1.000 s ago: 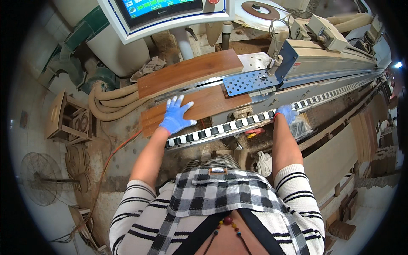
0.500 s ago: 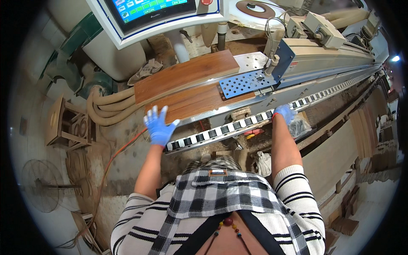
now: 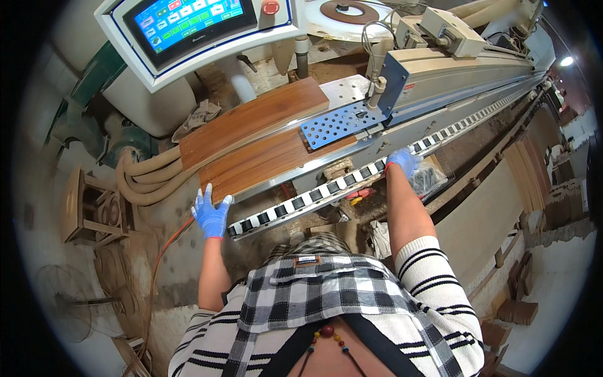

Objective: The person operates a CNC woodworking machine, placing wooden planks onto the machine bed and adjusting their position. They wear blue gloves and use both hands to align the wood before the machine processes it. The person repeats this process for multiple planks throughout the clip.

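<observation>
My left hand, in a blue glove with pale fingertips, is open with fingers spread at the near left corner of the front wooden board. Its fingertips meet the board's end. This reddish-brown board lies flat on the machine's metal bed, its right end under a blue perforated plate. Behind it lies a second similar board. My right hand, also gloved in blue, is closed over the rail of black and white rollers; its fingers are partly hidden.
A control panel with a lit screen and a red button overhangs the back left. The machine's long beam runs to the far right. Beige hoses and an orange hose are at left. Stacked panels stand right.
The view has shifted slightly. My left hand has moved from over the front board's near edge to its left end. My right hand stays on the roller rail.
</observation>
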A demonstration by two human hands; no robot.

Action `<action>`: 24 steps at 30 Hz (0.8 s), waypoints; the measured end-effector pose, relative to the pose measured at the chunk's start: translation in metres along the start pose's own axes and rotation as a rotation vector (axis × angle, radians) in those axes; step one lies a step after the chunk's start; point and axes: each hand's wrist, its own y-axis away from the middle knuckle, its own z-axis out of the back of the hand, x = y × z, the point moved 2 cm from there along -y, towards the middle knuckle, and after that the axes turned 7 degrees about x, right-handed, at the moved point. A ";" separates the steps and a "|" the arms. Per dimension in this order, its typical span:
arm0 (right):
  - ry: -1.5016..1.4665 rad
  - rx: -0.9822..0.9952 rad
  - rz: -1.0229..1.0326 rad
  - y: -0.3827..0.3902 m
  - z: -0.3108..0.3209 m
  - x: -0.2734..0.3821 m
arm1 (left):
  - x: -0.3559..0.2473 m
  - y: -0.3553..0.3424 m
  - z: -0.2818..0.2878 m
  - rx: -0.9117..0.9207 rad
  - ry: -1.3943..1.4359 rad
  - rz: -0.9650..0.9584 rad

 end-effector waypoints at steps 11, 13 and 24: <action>-0.012 -0.015 -0.027 0.002 0.003 0.002 | -0.003 0.001 0.003 0.006 -0.001 -0.009; -0.015 0.006 -0.021 0.000 0.002 0.001 | -0.003 0.001 0.003 0.005 -0.011 -0.013; -0.046 0.009 -0.030 0.003 0.004 0.002 | -0.010 0.002 0.009 0.024 -0.040 -0.010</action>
